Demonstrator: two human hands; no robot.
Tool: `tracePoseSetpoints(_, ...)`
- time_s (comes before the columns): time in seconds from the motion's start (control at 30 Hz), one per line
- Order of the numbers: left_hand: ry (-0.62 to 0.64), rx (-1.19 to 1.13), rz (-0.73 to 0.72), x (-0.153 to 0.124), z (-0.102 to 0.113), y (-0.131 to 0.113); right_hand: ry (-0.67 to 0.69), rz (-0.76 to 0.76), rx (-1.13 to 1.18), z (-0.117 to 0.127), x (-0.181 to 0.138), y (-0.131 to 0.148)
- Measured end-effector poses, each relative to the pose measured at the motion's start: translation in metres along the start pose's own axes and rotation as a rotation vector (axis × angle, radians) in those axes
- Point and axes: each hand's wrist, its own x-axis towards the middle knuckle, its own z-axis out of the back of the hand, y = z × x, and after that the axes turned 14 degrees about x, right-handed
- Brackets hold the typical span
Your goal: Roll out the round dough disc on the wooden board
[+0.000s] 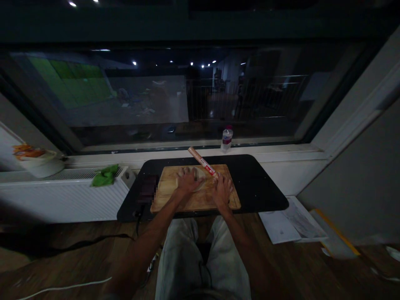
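Observation:
A wooden cutting board [168, 183] lies on the small black table. On it is a pale, flat round piece that looks like dough [200, 173], partly covered by my left hand [187, 181]. That hand rests on it with the fingers spread. My right hand [222, 189] is closed around the near end of a wooden rolling pin [196, 155]. A red and white label wraps the pin's middle. The pin slants away to the left, its far end beyond the board's back edge.
The black table [256, 187] stands against the window sill. A water bottle [226, 139] is on the sill. A dark object [148, 187] lies left of the board. A green cloth [105, 175] and a white bowl [45, 162] sit on the radiator [78, 198]. Papers [290, 221] lie at right.

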Motion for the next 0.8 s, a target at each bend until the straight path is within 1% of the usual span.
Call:
tracePoseSetpoints(0.07,0.006,0.004,0.011,0.009,0.0,-0.015,-0.002,0.001,-0.022,-0.001,0.0,-0.002)
tracePoseSetpoints(0.17,-0.018,0.01,-0.027,0.012,-0.005,-0.019,-0.02,0.025,-0.009,-0.003,0.0,-0.006)
tracePoseSetpoints(0.27,-0.047,0.008,-0.124,0.004,-0.01,-0.008,-0.032,0.05,0.019,-0.004,0.001,-0.008)
tracePoseSetpoints(0.33,-0.054,0.008,-0.223,-0.006,-0.012,0.001,-0.018,0.048,0.012,-0.004,0.001,-0.007)
tracePoseSetpoints(0.43,-0.056,0.02,-0.381,-0.019,-0.01,0.015,0.018,0.041,-0.016,-0.003,0.002,-0.005)
tracePoseSetpoints(0.5,-0.049,0.029,-0.45,-0.024,-0.007,0.02,0.035,0.049,-0.026,-0.001,0.001,-0.004)
tracePoseSetpoints(0.63,-0.035,0.046,-0.484,-0.025,-0.006,0.025,0.052,0.087,-0.014,0.0,0.001,-0.004)
tracePoseSetpoints(0.8,-0.063,0.055,-0.518,-0.02,-0.011,0.025,0.041,0.096,-0.004,-0.002,0.001,-0.008)
